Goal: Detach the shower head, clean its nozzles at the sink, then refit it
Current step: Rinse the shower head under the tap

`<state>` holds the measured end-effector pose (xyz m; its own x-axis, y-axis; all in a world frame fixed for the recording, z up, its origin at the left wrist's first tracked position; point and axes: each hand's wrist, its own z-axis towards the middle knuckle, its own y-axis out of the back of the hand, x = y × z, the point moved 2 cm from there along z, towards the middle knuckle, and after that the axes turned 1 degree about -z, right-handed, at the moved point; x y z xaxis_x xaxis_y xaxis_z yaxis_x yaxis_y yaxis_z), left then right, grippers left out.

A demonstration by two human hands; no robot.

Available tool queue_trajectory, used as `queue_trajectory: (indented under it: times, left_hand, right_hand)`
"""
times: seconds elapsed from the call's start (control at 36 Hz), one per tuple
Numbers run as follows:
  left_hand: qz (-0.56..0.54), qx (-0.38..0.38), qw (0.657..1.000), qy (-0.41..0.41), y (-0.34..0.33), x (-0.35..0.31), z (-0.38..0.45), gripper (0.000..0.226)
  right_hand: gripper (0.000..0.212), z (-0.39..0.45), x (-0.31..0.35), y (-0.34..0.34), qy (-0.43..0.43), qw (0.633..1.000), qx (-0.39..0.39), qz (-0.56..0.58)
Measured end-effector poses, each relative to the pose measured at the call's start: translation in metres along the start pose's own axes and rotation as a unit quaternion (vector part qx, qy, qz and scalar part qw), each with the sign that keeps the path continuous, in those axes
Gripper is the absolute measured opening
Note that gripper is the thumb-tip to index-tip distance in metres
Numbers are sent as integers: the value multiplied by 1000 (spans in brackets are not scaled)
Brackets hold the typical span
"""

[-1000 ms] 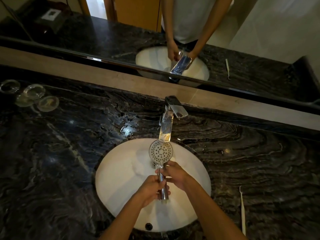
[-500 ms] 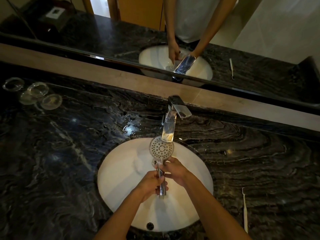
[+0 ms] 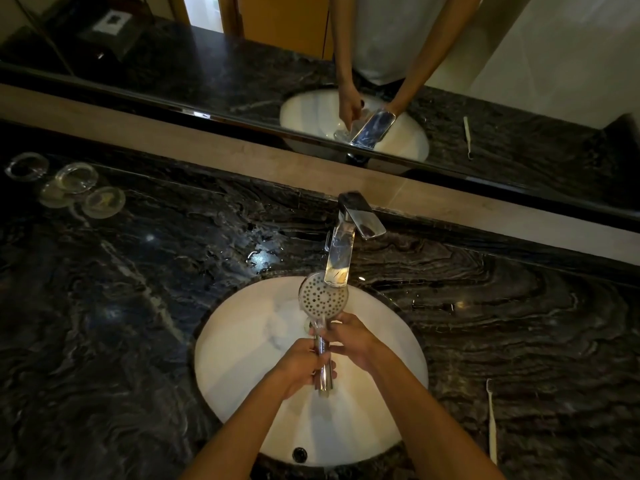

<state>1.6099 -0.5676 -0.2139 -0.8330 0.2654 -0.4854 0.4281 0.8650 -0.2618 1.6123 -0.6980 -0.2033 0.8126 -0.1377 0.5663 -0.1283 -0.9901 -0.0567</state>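
The chrome shower head [image 3: 322,299] is held over the white oval sink [image 3: 242,358], its round nozzle face turned up and its far edge tucked under the spout of the chrome faucet [image 3: 341,254]. My left hand [image 3: 299,367] is wrapped around the lower part of the handle. My right hand [image 3: 351,341] grips the handle just below the head, from the right side. The handle's end sticks out below my left hand. I cannot tell whether water is running.
A white toothbrush [image 3: 491,420] lies on the dark marble counter [image 3: 104,323] right of the sink. Several clear glass lids [image 3: 74,178] sit at the far left. A mirror [image 3: 242,64] runs along the back wall. Water drops glisten left of the faucet.
Both hands have pushed the shower head a little farther from me, so its top edge now sits under the faucet spout.
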Motion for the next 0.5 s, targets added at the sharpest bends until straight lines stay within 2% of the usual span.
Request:
queue_trajectory:
  times: [0.5]
  left_hand:
    - [-6,5,1000,3,3,-8,9,16]
  right_hand:
    - [30,2,6,0,9,1000,-17,12]
